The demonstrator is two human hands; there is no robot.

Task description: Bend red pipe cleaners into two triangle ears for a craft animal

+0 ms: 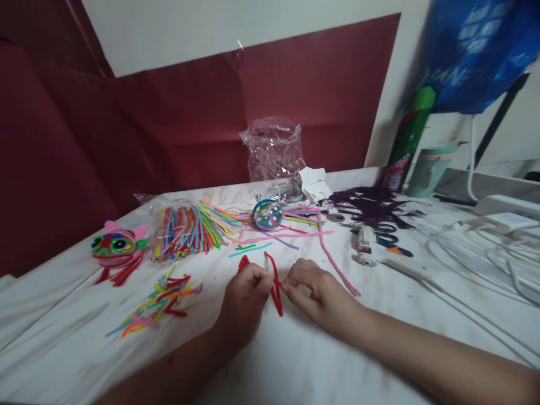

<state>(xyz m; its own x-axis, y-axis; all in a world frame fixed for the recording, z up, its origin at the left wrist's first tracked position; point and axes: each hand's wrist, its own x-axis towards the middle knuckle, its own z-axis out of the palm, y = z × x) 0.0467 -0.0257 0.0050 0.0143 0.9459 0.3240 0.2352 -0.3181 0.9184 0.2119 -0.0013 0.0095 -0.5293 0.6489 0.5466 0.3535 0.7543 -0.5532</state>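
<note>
Between my two hands is a bent red pipe cleaner (277, 301), low over the white table (304, 365). My left hand (248, 298) is closed, thumb and fingers pinching the red piece from the left; more red fuzzy material pokes out above its knuckles. From the other side my right hand (316, 289) pinches the pipe cleaner near its crossing. One strand rises in a curve and another hangs in a V below. The fingertips partly hide where the strands meet. Just beyond lie short green and blue pipe cleaner pieces (251, 250).
A pink decorated animal head (118, 244) sits at left, near a heap of cut pipe cleaners (162, 304) and a bag of long ones (185, 233). Behind are a round dish (268, 215) and purple strands (365, 203). A white glue gun (366, 247), scissors (386, 230) and cables (485, 253) occupy the right.
</note>
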